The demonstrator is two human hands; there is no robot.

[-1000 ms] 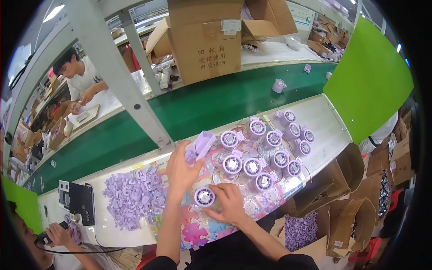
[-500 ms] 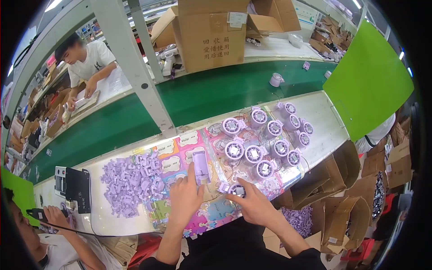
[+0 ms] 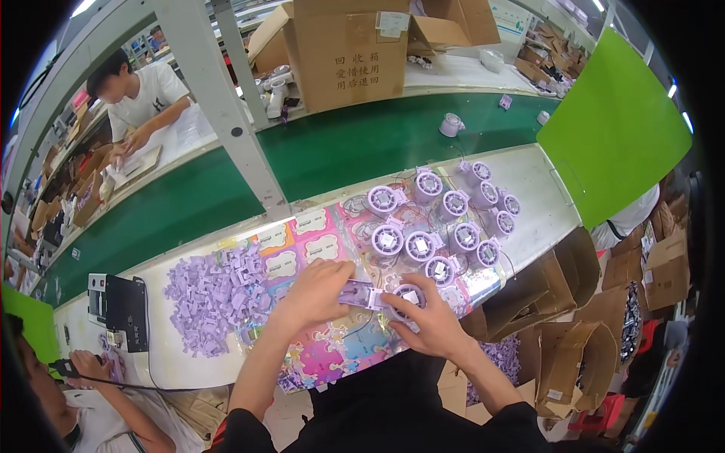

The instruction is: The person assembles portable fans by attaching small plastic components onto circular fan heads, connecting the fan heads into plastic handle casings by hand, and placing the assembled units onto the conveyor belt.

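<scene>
My left hand (image 3: 321,291) is closed round a light-purple trough-shaped plastic shell (image 3: 356,293), which lies sideways across the colourful mat. My right hand (image 3: 429,321) grips a round purple fan housing (image 3: 408,299) by its rim. The housing's small side bracket (image 3: 375,300) meets the right end of the shell; whether the two are joined I cannot tell. A thin wire (image 3: 368,328) trails below them. Several similar fan housings (image 3: 387,239) stand in a group beyond my right hand. To the left of my left hand spreads a pile of small purple plastic parts (image 3: 215,298).
Behind the worktable runs a green conveyor belt (image 3: 332,140) carrying a purple housing (image 3: 451,125). A metal post (image 3: 215,113) rises at the table's far edge. A black box (image 3: 126,313) stands left; cardboard boxes (image 3: 540,291) sit right. Co-workers sit across the belt and lower left.
My left hand has taken up the shell, turned it sideways and brought it right against the housing's bracket. My right hand has raised the housing slightly away from me. The view has shifted a little.
</scene>
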